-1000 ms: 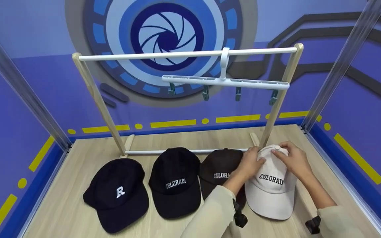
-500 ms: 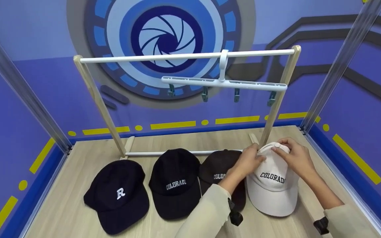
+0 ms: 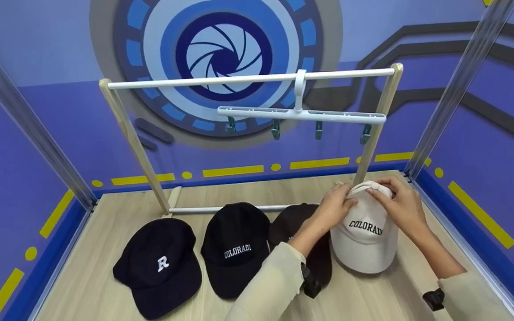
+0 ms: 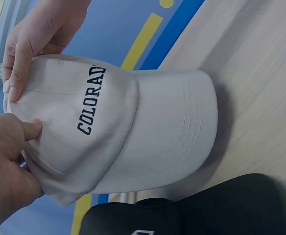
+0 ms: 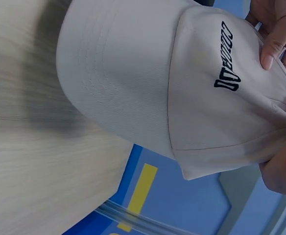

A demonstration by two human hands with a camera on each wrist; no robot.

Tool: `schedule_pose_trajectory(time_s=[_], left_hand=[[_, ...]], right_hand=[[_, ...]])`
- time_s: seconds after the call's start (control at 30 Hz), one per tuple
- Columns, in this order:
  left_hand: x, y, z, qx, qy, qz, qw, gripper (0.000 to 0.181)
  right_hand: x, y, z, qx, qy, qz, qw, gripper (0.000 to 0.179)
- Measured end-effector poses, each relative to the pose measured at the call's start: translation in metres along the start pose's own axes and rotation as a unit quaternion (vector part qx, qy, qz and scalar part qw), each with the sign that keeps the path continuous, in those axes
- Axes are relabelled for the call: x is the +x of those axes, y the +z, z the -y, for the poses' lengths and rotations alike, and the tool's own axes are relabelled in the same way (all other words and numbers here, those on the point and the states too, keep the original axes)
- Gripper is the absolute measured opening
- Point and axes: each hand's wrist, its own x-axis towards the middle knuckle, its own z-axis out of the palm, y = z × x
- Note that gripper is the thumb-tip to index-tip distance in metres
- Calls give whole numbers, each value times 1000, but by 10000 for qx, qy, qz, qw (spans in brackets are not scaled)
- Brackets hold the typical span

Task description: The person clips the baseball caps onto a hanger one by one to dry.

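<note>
A beige baseball cap (image 3: 364, 254) with dark COLORADO lettering is held up by both hands at the right of the table, its visor toward me and a shadow beneath it in the wrist views. My left hand (image 3: 333, 209) pinches the left side of the crown. At the top right of the crown, near the button, my right hand (image 3: 403, 207) pinches the fabric between thumb and fingers. In the left wrist view the thumb of the left hand (image 4: 6, 166) presses on the cloth, and the right hand (image 4: 47, 29) grips opposite. The cap's back is hidden.
A white hanger (image 3: 301, 114) with several green clips (image 3: 276, 130) hangs from a rack's white bar (image 3: 185, 82). On the table (image 3: 101, 249) lie a navy cap (image 3: 150, 258) with an R, a black COLORADO cap (image 3: 234, 232) and a dark brown cap (image 3: 319, 263), partly behind the left arm.
Both hands have raised the beige cap a little, and its visor now sits higher and farther from me in the head view. The other caps and the hanger stay put.
</note>
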Motion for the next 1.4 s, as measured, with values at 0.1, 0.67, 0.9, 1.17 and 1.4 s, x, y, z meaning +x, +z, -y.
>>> schedule_pose_trajectory(time_s=[0.1,0.67,0.9,1.17,1.4], left_hand=[[5,-8,-2,-39,-60,25,10000,25],[38,-65,-16,1766,294,105,9838,32],[42,-82,-16,1055,261,31,9941,22],[45,-83,-18,69,170,453,9988,22],[43,-80,-25,290,321,898,9950,18]], right_hand=[[7,-3,7,25,-83,-11,10000,25],[49,-13,34,-211,-490,218,9983,23],[58,-12,40,-38,-535,171,9984,23],[52,-17,38,-48,-540,187,9984,21],[51,-18,38,-29,-610,215,9979,21]])
